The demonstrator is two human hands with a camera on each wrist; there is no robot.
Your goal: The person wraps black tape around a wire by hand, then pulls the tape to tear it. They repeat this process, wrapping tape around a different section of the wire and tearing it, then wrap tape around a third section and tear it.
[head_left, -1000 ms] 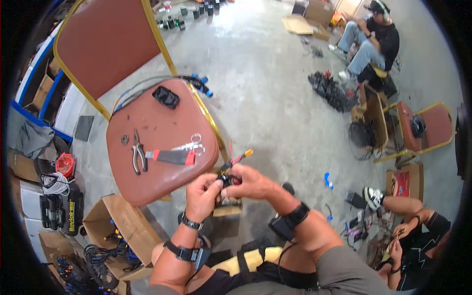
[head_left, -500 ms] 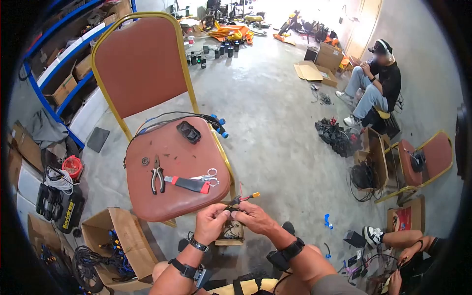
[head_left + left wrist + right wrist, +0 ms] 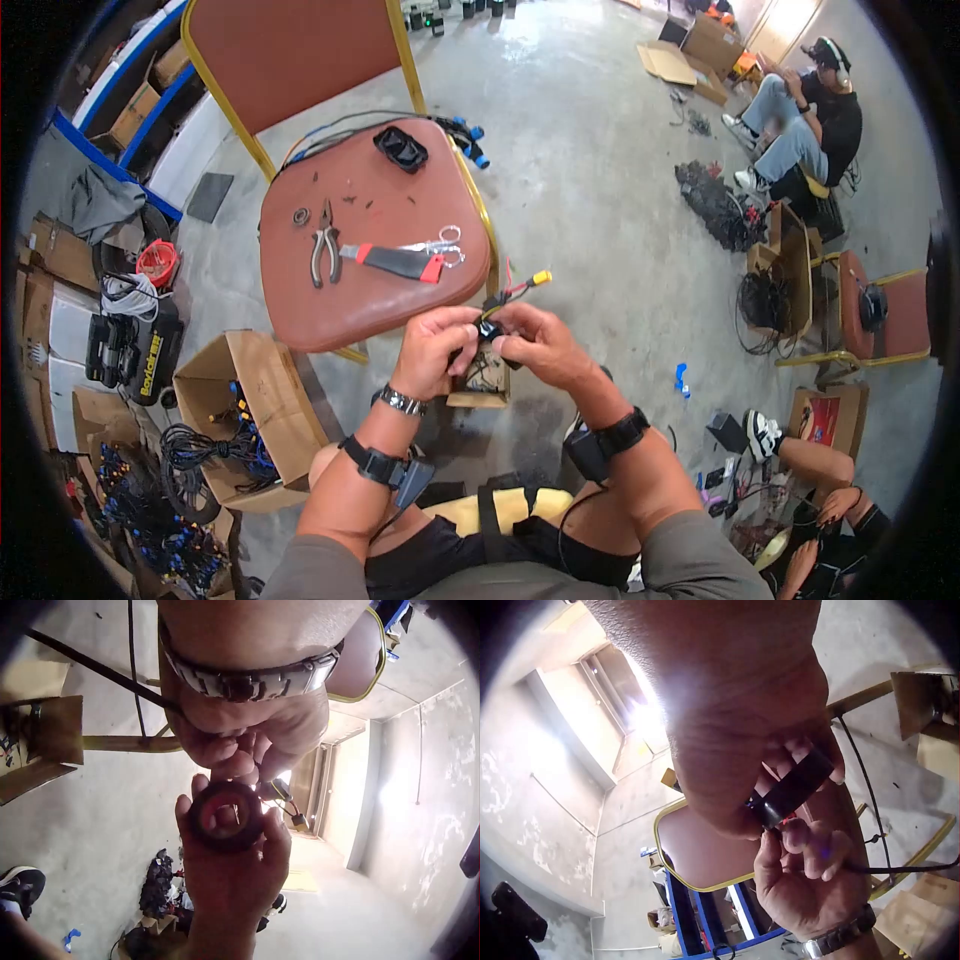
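Note:
A short wire bundle with a yellow connector (image 3: 541,277) (image 3: 300,822) sticks up between the two hands. My left hand (image 3: 435,350) (image 3: 255,727) (image 3: 802,889) pinches the bundle, from which a black cable (image 3: 900,868) runs off. In my right hand (image 3: 545,345) (image 3: 232,889) (image 3: 742,742) is a black tape roll (image 3: 200,817) (image 3: 799,787), gripped by the fingers close to the left fingertips. The fingertips nearly meet, and they hide part of the bundle and the tape's end.
Pliers (image 3: 324,245), a red-and-black knife (image 3: 400,263), scissors (image 3: 450,246) and a black crumpled item (image 3: 401,149) lie on the chair seat (image 3: 375,315). An open box of cables (image 3: 280,390) stands at the left. Two people sit at the right.
The head view has tilted, first upward and then back down. Both hands stay together at the wire bundle, with the fingers shifted around it.

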